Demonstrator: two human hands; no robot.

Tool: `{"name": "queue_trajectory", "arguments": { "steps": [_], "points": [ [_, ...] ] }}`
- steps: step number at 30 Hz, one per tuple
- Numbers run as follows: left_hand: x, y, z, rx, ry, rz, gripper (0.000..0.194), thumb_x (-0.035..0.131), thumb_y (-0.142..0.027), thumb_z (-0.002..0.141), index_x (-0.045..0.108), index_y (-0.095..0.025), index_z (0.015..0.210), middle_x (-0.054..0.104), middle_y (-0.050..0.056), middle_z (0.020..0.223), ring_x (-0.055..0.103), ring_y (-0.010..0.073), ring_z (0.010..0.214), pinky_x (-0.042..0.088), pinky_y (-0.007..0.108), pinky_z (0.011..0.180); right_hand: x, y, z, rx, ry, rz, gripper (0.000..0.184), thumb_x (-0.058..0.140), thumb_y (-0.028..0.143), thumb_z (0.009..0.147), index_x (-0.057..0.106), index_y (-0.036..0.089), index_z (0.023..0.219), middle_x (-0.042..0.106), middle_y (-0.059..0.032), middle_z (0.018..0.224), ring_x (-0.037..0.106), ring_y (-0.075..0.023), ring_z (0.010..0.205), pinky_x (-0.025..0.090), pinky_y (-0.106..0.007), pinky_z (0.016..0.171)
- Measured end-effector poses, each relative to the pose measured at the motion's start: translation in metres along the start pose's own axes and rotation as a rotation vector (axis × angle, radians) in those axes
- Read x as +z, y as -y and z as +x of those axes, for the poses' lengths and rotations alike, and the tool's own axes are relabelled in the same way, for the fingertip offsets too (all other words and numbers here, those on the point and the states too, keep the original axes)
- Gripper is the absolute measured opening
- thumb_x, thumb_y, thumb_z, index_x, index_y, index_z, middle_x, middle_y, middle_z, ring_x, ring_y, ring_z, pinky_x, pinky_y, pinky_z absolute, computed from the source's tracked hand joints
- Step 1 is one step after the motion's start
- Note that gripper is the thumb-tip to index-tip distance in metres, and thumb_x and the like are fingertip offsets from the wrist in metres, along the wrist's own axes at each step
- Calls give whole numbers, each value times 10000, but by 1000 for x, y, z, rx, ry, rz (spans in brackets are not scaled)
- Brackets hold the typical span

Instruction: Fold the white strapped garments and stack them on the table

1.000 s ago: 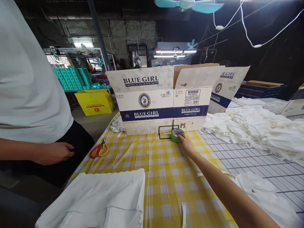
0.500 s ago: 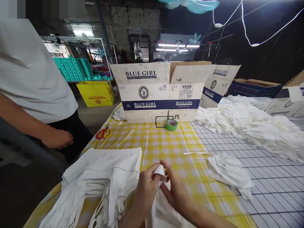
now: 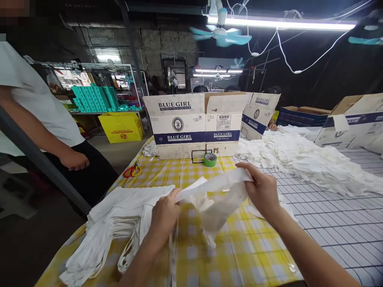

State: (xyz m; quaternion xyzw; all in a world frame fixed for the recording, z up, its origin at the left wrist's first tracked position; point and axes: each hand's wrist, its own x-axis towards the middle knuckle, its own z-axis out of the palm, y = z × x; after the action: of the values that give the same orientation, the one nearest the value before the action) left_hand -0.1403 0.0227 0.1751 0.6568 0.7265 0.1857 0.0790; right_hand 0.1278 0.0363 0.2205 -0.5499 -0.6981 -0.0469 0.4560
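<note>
A thin white fabric piece [image 3: 220, 211] is stretched between my hands above the yellow checked tablecloth [image 3: 239, 247], its lower part hanging loose and slightly blurred. My left hand [image 3: 165, 213] is closed on its left end, and my right hand [image 3: 263, 193] pinches the raised right end. Beside my left hand lies a neat stack of white cloth pieces [image 3: 125, 199] with long narrow straps hanging toward me. Another crumpled white cloth [image 3: 287, 209] lies on the table, partly hidden behind my right hand and forearm.
A cardboard beer box [image 3: 179, 123] stands at the back, with green tape [image 3: 210, 160] and a black wire frame [image 3: 197, 157] before it. Red-and-yellow-handled scissors [image 3: 128, 172] lie back left. White cloths [image 3: 317, 163] are heaped right. A person [image 3: 44, 107] stands at the left.
My hands, close together on the white fabric before, have moved apart and up, spreading it between them. My right hand has gone right. The view has tilted upward.
</note>
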Motion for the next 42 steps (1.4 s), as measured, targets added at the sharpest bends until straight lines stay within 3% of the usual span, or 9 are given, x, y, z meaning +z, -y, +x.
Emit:
{"name": "queue_trajectory", "arguments": {
  "steps": [4, 9, 14, 17, 22, 29, 32, 36, 42],
  "points": [
    [-15, 20, 0, -133, -148, 153, 398, 355, -220, 832, 541, -274, 1181, 673, 113, 796, 600, 259, 714, 338, 287, 562, 0, -42, 20, 137, 72, -113, 467, 398, 88, 606, 673, 238, 953, 555, 26, 504, 459, -118, 440, 346, -226, 476],
    [-32, 41, -9, -135, -247, -37, 374, 331, -295, 857, 546, -280, 1163, 654, 47, 783, 576, 195, 654, 366, 256, 573, 6, -79, 6, 384, 230, 186, 479, 354, 100, 616, 650, 177, 984, 593, 9, 589, 456, -85, 373, 365, -198, 392],
    [-16, 47, -34, 0, 190, -363, 442, 305, -353, 851, 503, -229, 1226, 502, -41, 495, 497, 140, 470, 360, 214, 493, -6, -90, -35, 176, 1029, 379, 362, 478, 145, 681, 656, 237, 983, 654, -3, 790, 577, -121, 582, 448, -212, 518],
    [5, 47, -51, 203, 534, -337, 406, 383, -346, 810, 567, -272, 1164, 616, -11, 664, 566, 154, 634, 419, 226, 620, -3, -108, -51, 87, 1376, 314, 390, 569, 262, 734, 591, 288, 1123, 664, -14, 891, 613, -160, 735, 461, -245, 629],
    [37, 36, -52, 407, 826, -164, 568, 643, -337, 632, 542, -310, 1190, 624, 25, 1036, 554, 235, 961, 411, 289, 819, 30, -170, -69, 205, 761, -430, 347, 558, 250, 758, 572, 230, 1104, 554, -99, 1142, 498, -243, 1057, 398, -330, 792],
    [101, -46, -12, 489, 460, -371, 326, 454, -331, 814, 576, -219, 1095, 581, 64, 1077, 572, 203, 918, 412, 302, 794, 39, -215, -87, 355, 599, -721, 200, 416, 138, 814, 613, 121, 840, 587, -167, 947, 540, -280, 901, 378, -373, 709],
    [140, -78, -9, 484, 387, -359, 316, 513, -339, 781, 589, -196, 1053, 553, 102, 1068, 591, 220, 890, 397, 323, 722, 34, -204, -85, 383, 511, -759, 256, 363, 95, 815, 583, 93, 944, 554, -211, 1008, 517, -319, 961, 377, -410, 725],
    [165, -94, -13, 465, 374, -343, 173, 502, -249, 764, 616, -183, 875, 579, 84, 892, 604, 191, 782, 347, 326, 621, 35, -162, -83, 202, 570, -512, 236, 378, 170, 852, 552, 206, 1007, 550, -97, 1069, 528, -223, 976, 398, -326, 778],
    [116, -82, 8, 562, 400, -468, 124, 487, -232, 754, 587, -201, 819, 557, -22, 669, 504, 109, 614, 335, 237, 544, 42, -90, -86, 49, 858, 230, 201, 538, 409, 812, 568, 215, 857, 576, 7, 789, 524, -160, 718, 396, -261, 652]
  ]
}}
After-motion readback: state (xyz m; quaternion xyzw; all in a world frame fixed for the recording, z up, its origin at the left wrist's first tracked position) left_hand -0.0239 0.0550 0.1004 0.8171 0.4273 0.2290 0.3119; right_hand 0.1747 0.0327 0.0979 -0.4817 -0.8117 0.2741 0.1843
